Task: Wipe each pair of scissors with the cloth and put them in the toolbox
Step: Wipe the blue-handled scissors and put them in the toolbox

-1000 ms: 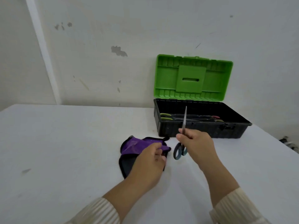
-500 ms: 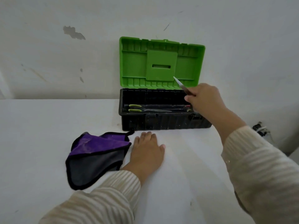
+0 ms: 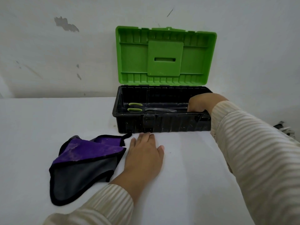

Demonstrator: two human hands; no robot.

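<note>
On a white table (image 3: 40,119) against a scuffed wall (image 3: 65,54), the left hand (image 3: 143,153) is laid flat beside the cloth (image 3: 84,163), while the right hand (image 3: 199,103) is curled inside the toolbox (image 3: 170,124) near green-handled scissors (image 3: 146,109), grasp unseen.

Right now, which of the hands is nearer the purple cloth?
Left. The left hand lies flat on the table just beside the cloth; the right hand is inside the toolbox, farther off.
</note>
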